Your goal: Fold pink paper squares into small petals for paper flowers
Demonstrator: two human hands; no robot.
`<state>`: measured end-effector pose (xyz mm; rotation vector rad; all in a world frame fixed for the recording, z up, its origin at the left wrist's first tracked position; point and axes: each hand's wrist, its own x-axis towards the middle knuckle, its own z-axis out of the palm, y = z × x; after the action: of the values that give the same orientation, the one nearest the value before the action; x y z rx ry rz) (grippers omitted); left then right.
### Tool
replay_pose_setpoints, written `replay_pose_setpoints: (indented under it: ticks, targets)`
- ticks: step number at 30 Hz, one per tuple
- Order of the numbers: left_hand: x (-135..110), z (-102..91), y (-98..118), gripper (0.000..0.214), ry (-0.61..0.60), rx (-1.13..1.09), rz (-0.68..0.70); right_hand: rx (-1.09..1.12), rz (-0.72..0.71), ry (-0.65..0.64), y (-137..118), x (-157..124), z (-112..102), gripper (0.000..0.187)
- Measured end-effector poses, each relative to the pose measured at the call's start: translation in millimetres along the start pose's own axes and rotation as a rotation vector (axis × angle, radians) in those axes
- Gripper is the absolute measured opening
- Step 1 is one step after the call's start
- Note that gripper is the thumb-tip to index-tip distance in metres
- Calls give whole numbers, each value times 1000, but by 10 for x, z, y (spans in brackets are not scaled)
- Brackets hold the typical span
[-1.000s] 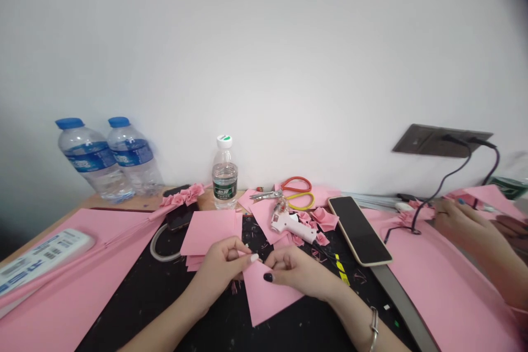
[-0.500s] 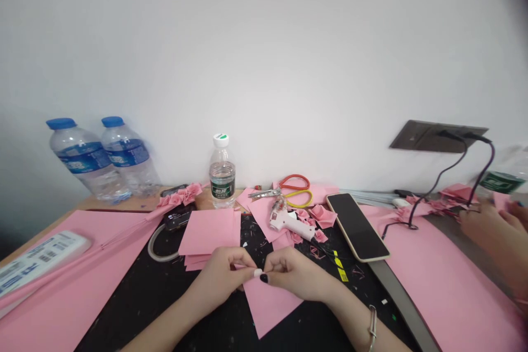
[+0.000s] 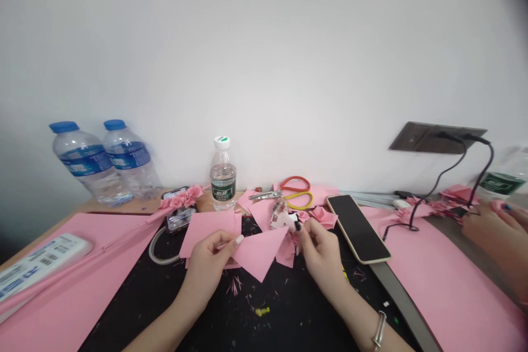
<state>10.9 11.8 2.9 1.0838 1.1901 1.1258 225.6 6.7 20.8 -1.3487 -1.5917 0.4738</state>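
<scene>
My left hand and my right hand hold one pink paper sheet between them, lifted above the black mat. The left fingers pinch its left corner and the right fingers pinch its right corner near the white glue gun. The sheet hangs as a downward-pointing triangle. A stack of pink paper squares lies just behind my left hand.
Two large water bottles and a small bottle stand at the wall. Scissors, folded pink flowers, a phone and big pink sheets cover the table. Another person's hands work at the far right.
Both my hands have lifted the pink sheet off the mat and spread apart, the right hand moving up toward the glue gun. Small scraps on the mat are now uncovered.
</scene>
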Motion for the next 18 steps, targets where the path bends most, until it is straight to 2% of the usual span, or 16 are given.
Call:
replay_pose_setpoints:
  ticks: [2,3,5,7,8,10,14,18]
  targets:
    - [-3,-3,-2,24,17,-39,-19,78,40,100,23,-2,12,27]
    - [-6,0,-5,24,14,-46,-21,147,60,81,30,-10,34,24]
    - [-11,11,-15,24,-13,-36,-11,293,96,-32,33,-38,104,16]
    - [-11,24,-30,23,-52,0,5,340,161,-194,24,-76,183,16]
    - [-9,29,-38,22,-74,30,14,356,191,-240,17,-91,214,19]
    - [-7,38,-52,20,-115,110,32,377,214,-242,2,-110,246,24]
    - [-42,62,-59,16,-240,296,77,283,99,-213,-35,-124,230,23]
    - [-110,101,-32,18,-385,378,95,122,-9,-291,-85,-209,261,13]
